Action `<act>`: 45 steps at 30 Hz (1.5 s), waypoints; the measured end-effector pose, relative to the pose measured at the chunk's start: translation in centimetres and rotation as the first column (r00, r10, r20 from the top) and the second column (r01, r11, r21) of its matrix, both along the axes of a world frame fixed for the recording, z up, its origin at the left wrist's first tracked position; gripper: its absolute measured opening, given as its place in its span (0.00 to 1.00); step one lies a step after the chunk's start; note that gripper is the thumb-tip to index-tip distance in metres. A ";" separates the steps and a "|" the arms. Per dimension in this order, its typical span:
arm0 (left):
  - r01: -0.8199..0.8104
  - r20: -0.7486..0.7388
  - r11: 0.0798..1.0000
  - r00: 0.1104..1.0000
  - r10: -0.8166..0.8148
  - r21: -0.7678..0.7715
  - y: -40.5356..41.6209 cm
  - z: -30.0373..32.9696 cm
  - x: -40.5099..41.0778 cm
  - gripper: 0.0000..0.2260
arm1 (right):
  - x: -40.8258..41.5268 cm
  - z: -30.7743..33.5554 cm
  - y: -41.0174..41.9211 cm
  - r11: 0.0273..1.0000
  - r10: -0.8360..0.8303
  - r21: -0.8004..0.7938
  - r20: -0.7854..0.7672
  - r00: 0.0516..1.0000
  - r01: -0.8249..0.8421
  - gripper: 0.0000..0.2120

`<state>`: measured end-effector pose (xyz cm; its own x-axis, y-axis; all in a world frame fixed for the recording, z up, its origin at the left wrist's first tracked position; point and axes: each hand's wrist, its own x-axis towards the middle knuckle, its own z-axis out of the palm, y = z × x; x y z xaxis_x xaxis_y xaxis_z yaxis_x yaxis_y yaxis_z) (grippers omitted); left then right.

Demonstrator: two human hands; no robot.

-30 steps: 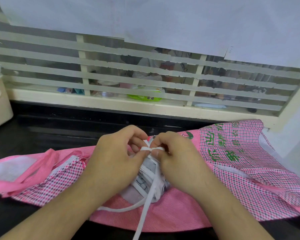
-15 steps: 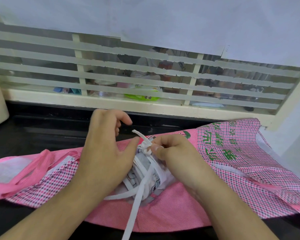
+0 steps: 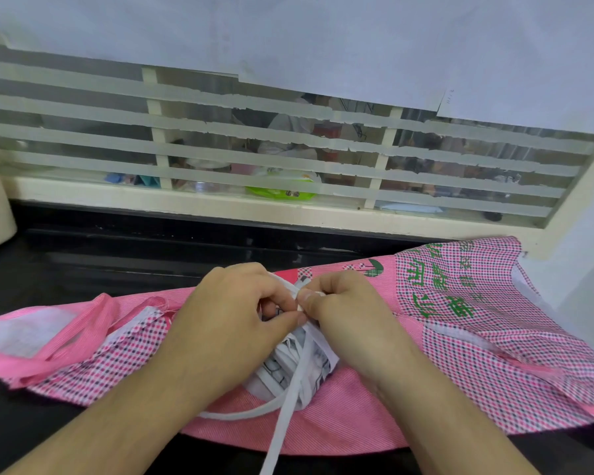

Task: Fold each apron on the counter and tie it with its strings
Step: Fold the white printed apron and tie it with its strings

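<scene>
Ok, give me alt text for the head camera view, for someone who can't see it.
Two hands, left hand and right hand, pinch white strings to knot them around a small folded white apron. It sits on a spread pink checked apron on a black counter below a striped window.

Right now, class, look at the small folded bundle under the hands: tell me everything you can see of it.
The folded bundle is a small, tight roll of white cloth with a dark grid print, an apron folded up. Flat white strings wrap it; one tail trails toward the viewer. It lies on a spread pink checked apron on the black counter. The left hand and right hand pinch the strings at its top, where a knot is being made. Much of it is hidden.
</scene>
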<state>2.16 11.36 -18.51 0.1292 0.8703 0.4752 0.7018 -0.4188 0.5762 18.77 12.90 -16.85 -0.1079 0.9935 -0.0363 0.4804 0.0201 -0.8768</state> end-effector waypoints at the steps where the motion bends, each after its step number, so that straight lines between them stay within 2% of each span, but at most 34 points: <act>1: -0.005 -0.010 1.000 1.000 0.005 -0.011 0.0 0.0 0.0 0.06 | 0.1 0.0 0.0 1.000 0.012 0.006 0.026 1.000 -0.012 0.12; 8: 0.005 -0.062 1.000 0.998 -0.004 0.001 0.2 -0.3 -0.5 0.09 | 1.0 0.5 0.1 0.998 0.044 0.034 -0.012 0.999 -0.043 0.12; 13: 0.029 -0.055 0.998 0.998 -0.033 -0.063 0.5 -0.3 -1.2 0.12 | 1.2 0.1 0.5 1.000 -0.016 -0.009 -0.075 0.997 0.016 0.08; 20: 0.026 -0.077 0.990 0.996 -0.037 -0.140 0.8 -0.7 -1.6 0.13 | 1.3 -0.6 1.2 0.986 -0.143 0.105 0.144 0.979 0.129 0.15; 23: 0.019 -0.095 0.988 0.995 -0.034 -0.154 0.8 -0.7 -1.4 0.12 | 1.6 -0.7 1.3 0.982 -0.168 0.122 0.215 0.962 0.144 0.14; 29: 0.026 -0.113 0.983 0.992 -0.047 -0.182 0.6 -0.6 -1.2 0.11 | 1.5 -0.9 1.3 0.965 -0.226 0.202 0.328 0.918 0.165 0.10; 34: 0.026 -0.126 0.982 0.991 -0.051 -0.189 0.7 -0.7 -1.2 0.10 | 1.4 -1.1 1.4 0.958 -0.224 0.245 0.327 0.918 0.146 0.10; 36: 0.028 -0.133 0.981 0.990 -0.054 -0.192 0.9 -0.8 -1.5 0.10 | 1.4 -1.0 1.5 0.964 -0.186 0.240 0.296 0.937 0.115 0.11; 40: 0.012 -0.033 0.966 0.999 -0.021 -0.257 1.4 -0.8 -2.1 0.11 | 2.4 -0.4 1.9 0.976 -0.126 0.196 0.137 0.983 0.098 0.15; 43: -0.019 -0.084 0.946 0.996 -0.009 -0.325 1.4 -0.8 -2.2 0.15 | 3.0 -0.2 1.8 0.991 -0.092 0.115 0.234 0.968 0.066 0.09; 45: -0.026 -0.114 0.931 0.993 -0.016 -0.363 1.2 -0.7 -2.1 0.16 | 2.9 -0.3 1.9 0.999 -0.025 0.041 0.281 0.959 0.014 0.10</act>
